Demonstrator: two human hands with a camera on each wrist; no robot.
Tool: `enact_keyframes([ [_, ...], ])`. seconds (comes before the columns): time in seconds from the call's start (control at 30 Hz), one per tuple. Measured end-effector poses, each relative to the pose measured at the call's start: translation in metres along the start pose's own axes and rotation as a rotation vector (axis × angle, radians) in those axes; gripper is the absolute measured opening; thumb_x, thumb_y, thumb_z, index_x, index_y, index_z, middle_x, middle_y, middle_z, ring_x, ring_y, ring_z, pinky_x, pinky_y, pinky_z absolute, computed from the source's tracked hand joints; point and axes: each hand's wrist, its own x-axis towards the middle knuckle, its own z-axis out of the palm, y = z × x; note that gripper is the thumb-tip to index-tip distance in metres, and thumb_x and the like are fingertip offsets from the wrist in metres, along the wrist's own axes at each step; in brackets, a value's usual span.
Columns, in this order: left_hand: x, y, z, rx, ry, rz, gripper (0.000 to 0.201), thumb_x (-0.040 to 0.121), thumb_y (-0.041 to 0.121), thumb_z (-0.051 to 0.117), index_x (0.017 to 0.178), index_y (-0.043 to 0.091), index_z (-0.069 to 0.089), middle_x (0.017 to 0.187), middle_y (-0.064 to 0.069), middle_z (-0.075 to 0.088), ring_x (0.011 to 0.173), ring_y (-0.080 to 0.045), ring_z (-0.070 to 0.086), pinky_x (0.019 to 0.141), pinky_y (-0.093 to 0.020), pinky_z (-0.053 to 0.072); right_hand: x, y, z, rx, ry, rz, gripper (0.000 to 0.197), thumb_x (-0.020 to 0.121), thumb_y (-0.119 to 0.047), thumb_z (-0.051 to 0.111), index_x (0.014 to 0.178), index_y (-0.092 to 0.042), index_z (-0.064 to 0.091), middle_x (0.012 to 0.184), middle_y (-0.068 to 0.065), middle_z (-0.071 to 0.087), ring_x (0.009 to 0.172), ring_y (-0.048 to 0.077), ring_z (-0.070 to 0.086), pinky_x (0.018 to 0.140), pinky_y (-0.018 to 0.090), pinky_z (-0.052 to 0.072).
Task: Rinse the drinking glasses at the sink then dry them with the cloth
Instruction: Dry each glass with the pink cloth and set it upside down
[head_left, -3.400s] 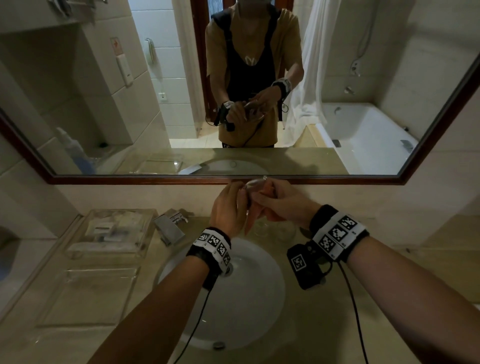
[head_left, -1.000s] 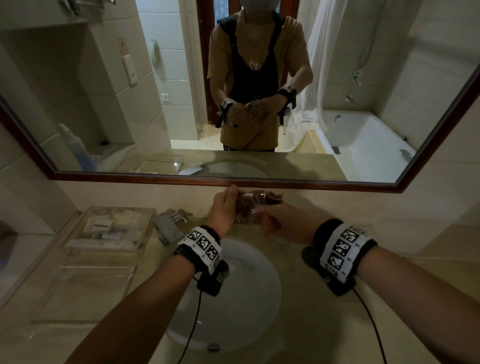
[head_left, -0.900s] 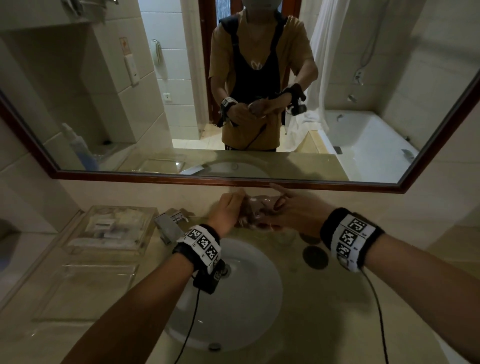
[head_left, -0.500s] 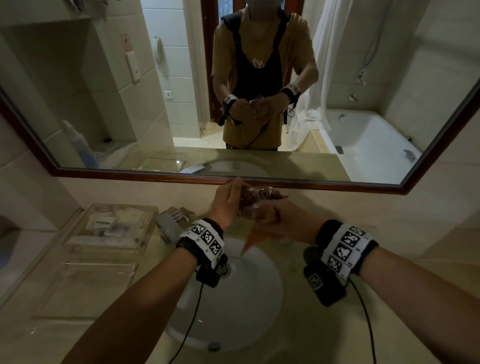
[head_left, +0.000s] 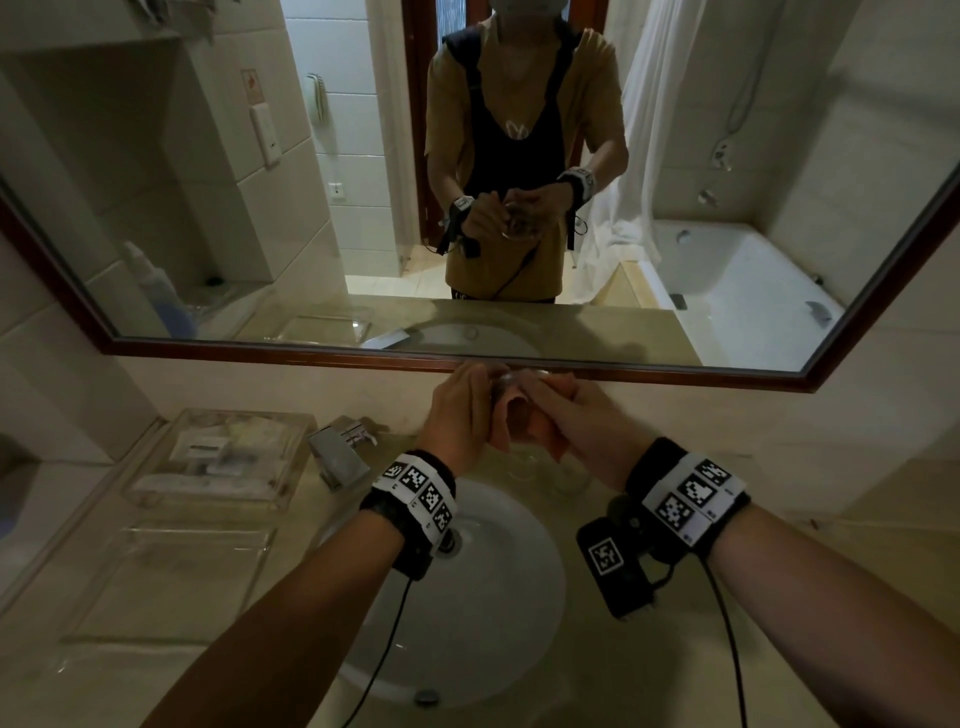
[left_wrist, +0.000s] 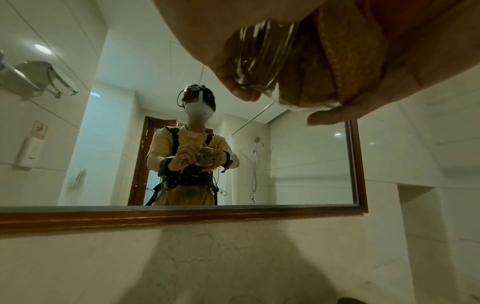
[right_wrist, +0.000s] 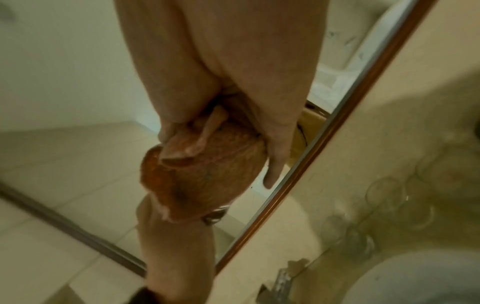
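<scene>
My left hand (head_left: 465, 402) grips a clear drinking glass (head_left: 505, 383), held up in front of the mirror's lower frame, above the back of the sink (head_left: 483, 613). In the left wrist view the glass (left_wrist: 262, 55) lies on its side in my fingers (left_wrist: 233, 82). My right hand (head_left: 558, 410) holds an orange cloth (head_left: 519, 423) bunched against the glass. In the right wrist view the cloth (right_wrist: 207, 176) covers most of the glass, and only a bit of rim (right_wrist: 215, 218) shows.
Other clear glasses (head_left: 524, 464) (right_wrist: 385, 193) stand on the counter behind the basin. The square faucet (head_left: 337, 457) is to the left. Farther left lie a clear tray of toiletries (head_left: 156, 486) and an empty clear tray (head_left: 130, 597). The mirror frame (head_left: 649, 374) is just behind my hands.
My right hand has twisted back and forth with the cloth against the glass, and its wrist has turned. The left hand has kept hold of the glass in about the same place.
</scene>
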Motion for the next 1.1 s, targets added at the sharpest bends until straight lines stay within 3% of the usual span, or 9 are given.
enact_keyframes([
  [0.1, 0.002, -0.011, 0.000, 0.019, 0.045, -0.055, 0.025, 0.100, 0.006, 0.041, 0.102, 0.006, 0.065, 0.092, -0.003, 0.066, 0.078, -0.008, 0.059, 0.072, -0.024, 0.051, -0.003, -0.003, -0.008, -0.157, -0.058, -0.023, 0.030, 0.089, -0.035, 0.067, 0.108, -0.013, 0.071, 0.103, 0.023, 0.071, 0.092, 0.035, 0.067, 0.083, 0.044, 0.053],
  [0.17, 0.002, -0.014, 0.000, -0.018, 0.052, -0.096, 0.027, 0.101, 0.007, 0.038, 0.101, 0.007, 0.065, 0.091, -0.006, 0.068, 0.077, -0.013, 0.063, 0.070, -0.027, 0.053, -0.003, -0.005, -0.015, -0.262, -0.050, -0.037, 0.018, 0.089, -0.025, 0.069, 0.105, -0.016, 0.072, 0.098, 0.005, 0.076, 0.092, 0.020, 0.071, 0.081, 0.030, 0.058],
  [0.33, -0.001, -0.013, 0.002, -0.002, 0.001, -0.065, 0.032, 0.102, 0.012, 0.033, 0.095, 0.004, 0.064, 0.083, -0.011, 0.065, 0.069, -0.019, 0.061, 0.062, -0.022, 0.048, -0.003, -0.007, -0.021, -0.216, 0.132, 0.004, 0.022, 0.087, -0.029, 0.070, 0.094, -0.009, 0.072, 0.089, 0.008, 0.075, 0.081, 0.015, 0.071, 0.070, 0.023, 0.058],
  [0.5, -0.003, -0.004, 0.012, 0.068, -0.003, 0.080, 0.033, 0.094, 0.021, 0.042, 0.095, -0.004, 0.064, 0.087, -0.017, 0.066, 0.071, -0.021, 0.062, 0.064, -0.020, 0.048, 0.001, 0.000, -0.004, 0.038, 0.226, 0.104, 0.037, 0.088, -0.035, 0.069, 0.094, 0.001, 0.072, 0.093, 0.033, 0.067, 0.077, 0.033, 0.063, 0.083, 0.054, 0.054],
  [0.67, -0.006, 0.002, 0.012, 0.085, 0.018, 0.161, 0.026, 0.099, 0.005, 0.038, 0.096, -0.004, 0.062, 0.090, -0.016, 0.063, 0.079, -0.016, 0.055, 0.070, -0.025, 0.048, 0.012, 0.000, 0.000, 0.201, 0.305, 0.269, 0.039, 0.088, -0.044, 0.066, 0.092, -0.005, 0.072, 0.055, 0.007, 0.060, 0.067, 0.020, 0.065, 0.084, 0.044, 0.057],
  [0.8, -0.009, 0.006, 0.010, 0.127, -0.011, 0.300, 0.052, 0.103, 0.023, 0.022, 0.097, -0.009, 0.062, 0.092, -0.020, 0.062, 0.085, -0.023, 0.056, 0.077, -0.027, 0.048, 0.017, -0.003, -0.004, 0.369, 0.242, 0.414, 0.047, 0.087, -0.049, 0.066, 0.119, -0.014, 0.066, 0.112, 0.015, 0.071, 0.102, 0.032, 0.067, 0.094, 0.055, 0.051],
  [0.97, -0.012, 0.000, 0.010, 0.020, 0.025, 0.105, 0.049, 0.103, 0.029, 0.023, 0.096, -0.003, 0.060, 0.091, -0.014, 0.061, 0.077, -0.025, 0.059, 0.069, -0.033, 0.050, 0.002, -0.005, -0.008, 0.247, 0.038, 0.294, 0.040, 0.084, -0.040, 0.073, 0.106, -0.007, 0.072, 0.095, 0.019, 0.068, 0.090, 0.030, 0.068, 0.097, 0.051, 0.051],
  [1.03, -0.013, -0.006, 0.010, -0.015, 0.028, 0.027, 0.043, 0.102, 0.027, 0.028, 0.089, 0.002, 0.060, 0.085, -0.009, 0.060, 0.072, -0.020, 0.057, 0.066, -0.028, 0.047, -0.006, -0.006, -0.008, 0.171, -0.059, 0.209, 0.027, 0.087, -0.025, 0.071, 0.108, -0.006, 0.071, 0.087, 0.013, 0.072, 0.078, 0.023, 0.071, 0.076, 0.033, 0.060],
  [1.1, -0.013, -0.011, 0.009, -0.023, 0.014, -0.062, 0.030, 0.099, 0.018, 0.037, 0.092, 0.005, 0.063, 0.088, -0.009, 0.063, 0.076, -0.019, 0.059, 0.068, -0.028, 0.048, -0.013, -0.008, -0.009, 0.064, -0.071, 0.177, 0.016, 0.087, -0.006, 0.069, 0.102, -0.002, 0.067, 0.063, 0.002, 0.065, 0.045, 0.007, 0.056, 0.043, 0.017, 0.046],
])
